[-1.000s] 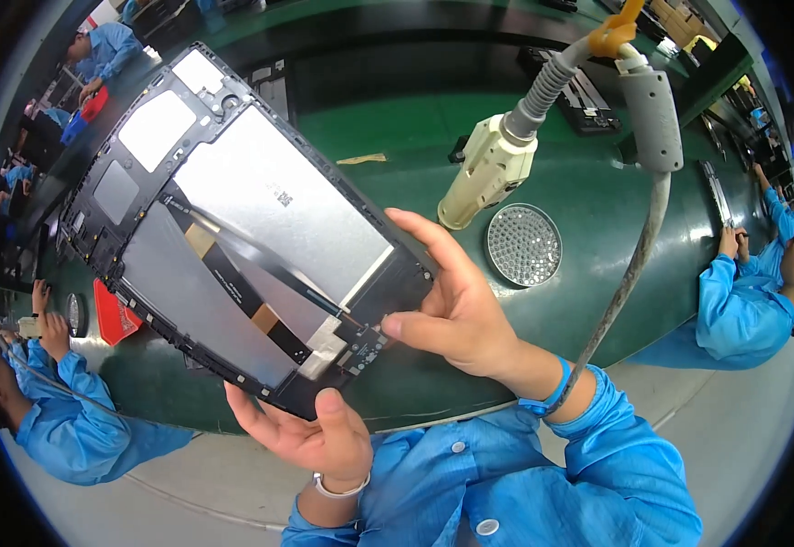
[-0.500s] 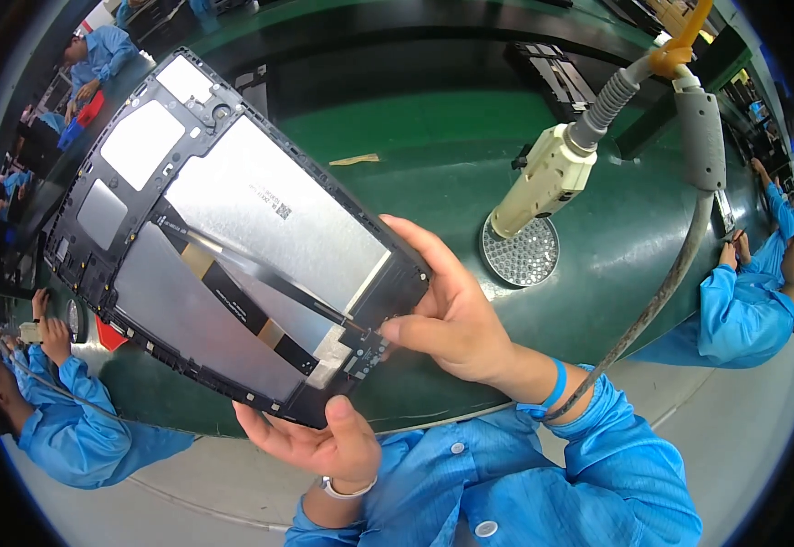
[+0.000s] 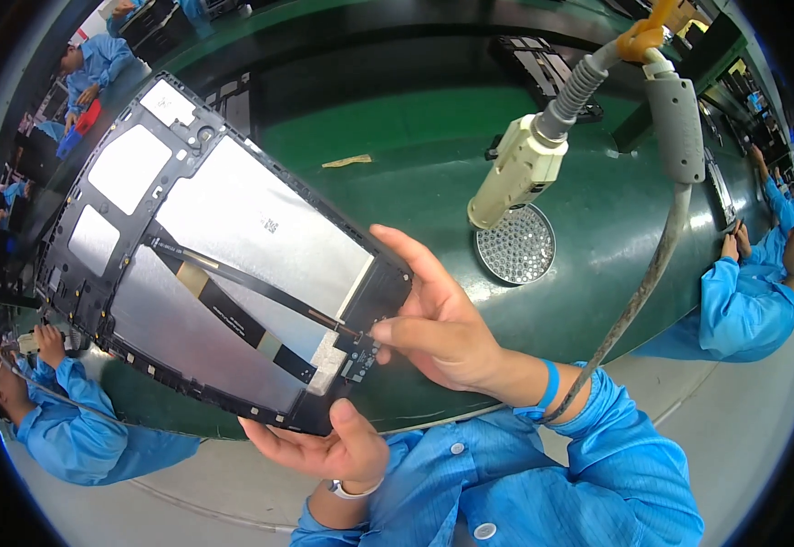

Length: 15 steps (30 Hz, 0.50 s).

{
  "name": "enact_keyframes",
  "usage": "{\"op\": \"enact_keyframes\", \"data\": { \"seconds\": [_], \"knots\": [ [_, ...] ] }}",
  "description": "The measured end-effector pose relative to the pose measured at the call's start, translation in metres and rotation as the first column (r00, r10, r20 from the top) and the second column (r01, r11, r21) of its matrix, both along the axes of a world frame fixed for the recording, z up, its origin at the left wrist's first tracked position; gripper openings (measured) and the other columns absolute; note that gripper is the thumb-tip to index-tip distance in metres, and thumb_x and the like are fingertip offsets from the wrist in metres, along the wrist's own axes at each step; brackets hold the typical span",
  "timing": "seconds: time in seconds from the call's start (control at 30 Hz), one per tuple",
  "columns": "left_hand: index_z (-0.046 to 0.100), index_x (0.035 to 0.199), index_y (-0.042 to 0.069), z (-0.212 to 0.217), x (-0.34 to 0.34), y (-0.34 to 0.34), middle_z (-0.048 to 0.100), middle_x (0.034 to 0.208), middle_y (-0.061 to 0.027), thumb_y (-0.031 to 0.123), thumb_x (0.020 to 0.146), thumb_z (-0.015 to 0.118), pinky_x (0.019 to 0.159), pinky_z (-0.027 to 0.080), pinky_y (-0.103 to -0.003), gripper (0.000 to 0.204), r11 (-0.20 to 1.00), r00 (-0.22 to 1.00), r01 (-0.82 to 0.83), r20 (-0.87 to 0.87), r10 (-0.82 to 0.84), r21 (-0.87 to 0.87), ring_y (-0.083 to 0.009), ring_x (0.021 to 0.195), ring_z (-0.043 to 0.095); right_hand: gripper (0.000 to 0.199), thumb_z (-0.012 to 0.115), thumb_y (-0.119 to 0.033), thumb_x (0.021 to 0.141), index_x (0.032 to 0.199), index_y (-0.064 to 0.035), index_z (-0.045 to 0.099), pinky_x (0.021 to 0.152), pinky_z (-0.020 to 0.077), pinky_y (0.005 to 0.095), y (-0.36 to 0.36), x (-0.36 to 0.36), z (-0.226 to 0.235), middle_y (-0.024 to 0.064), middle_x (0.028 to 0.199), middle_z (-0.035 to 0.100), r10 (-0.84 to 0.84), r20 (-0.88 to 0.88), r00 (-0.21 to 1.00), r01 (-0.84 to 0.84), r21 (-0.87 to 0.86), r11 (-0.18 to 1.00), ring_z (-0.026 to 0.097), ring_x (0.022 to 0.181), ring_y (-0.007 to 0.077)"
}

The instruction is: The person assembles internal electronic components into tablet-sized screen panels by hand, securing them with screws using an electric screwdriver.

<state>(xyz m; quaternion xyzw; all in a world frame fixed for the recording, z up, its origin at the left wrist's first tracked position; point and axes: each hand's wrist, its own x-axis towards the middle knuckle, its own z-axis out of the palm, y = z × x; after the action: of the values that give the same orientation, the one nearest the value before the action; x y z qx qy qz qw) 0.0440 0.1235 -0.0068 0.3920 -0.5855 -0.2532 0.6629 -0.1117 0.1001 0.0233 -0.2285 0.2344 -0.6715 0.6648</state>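
Since half a second ago, the black rectangular device frame backed with silver metal [image 3: 242, 219] has been shifted slightly leftward and lower in view, and the hanging cream-coloured cylindrical tool [image 3: 517, 173] has been swung leftward, near the round silver dish of small cells [image 3: 526, 253]. The frame is held tilted above the green tabletop [image 3: 588, 292], its lower edge gripped by the left hand [image 3: 342, 452] and its right end grasped by the right hand [image 3: 442, 335], whose thumb is set at the small dark circuit board [image 3: 360, 360].
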Motion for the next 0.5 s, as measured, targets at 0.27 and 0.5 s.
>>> {"op": "enact_keyframes", "data": {
  "seconds": [0.27, 0.5],
  "knots": [
    [0.005, 0.161, -0.003, 0.009, 0.021, -0.021, 0.028, 0.161, -0.0303, 0.012, 0.098, 0.061, 0.116, 0.040, -0.039, 0.086, 1.000, 0.999, 0.007, 0.037, -0.007, -0.010, -0.0342, 0.145, 0.041, 0.087, 0.062, 0.012, 0.089, 0.162, -0.0080, 0.021, 0.074, 0.0567, 0.0288, -0.016, 0.020, 0.007, 0.0108, 0.144, 0.049, -0.037, -0.039, 0.999, 0.035, -0.045, 0.998, 0.062, 0.109, 0.0164],
    [0.004, 0.161, -0.003, 0.007, 0.024, -0.018, 0.030, 0.161, -0.0298, 0.013, 0.099, 0.060, 0.115, 0.041, -0.038, 0.086, 1.000, 1.000, 0.022, -0.001, -0.022, 0.010, -0.0325, 0.142, 0.044, 0.087, 0.063, 0.012, 0.088, 0.162, -0.0070, 0.021, 0.075, 0.0576, 0.0289, -0.012, 0.018, 0.009, 0.0116, 0.144, 0.049, -0.040, -0.015, 0.999, 0.039, -0.062, 0.997, 0.062, 0.109, 0.0162]
  ]
}}
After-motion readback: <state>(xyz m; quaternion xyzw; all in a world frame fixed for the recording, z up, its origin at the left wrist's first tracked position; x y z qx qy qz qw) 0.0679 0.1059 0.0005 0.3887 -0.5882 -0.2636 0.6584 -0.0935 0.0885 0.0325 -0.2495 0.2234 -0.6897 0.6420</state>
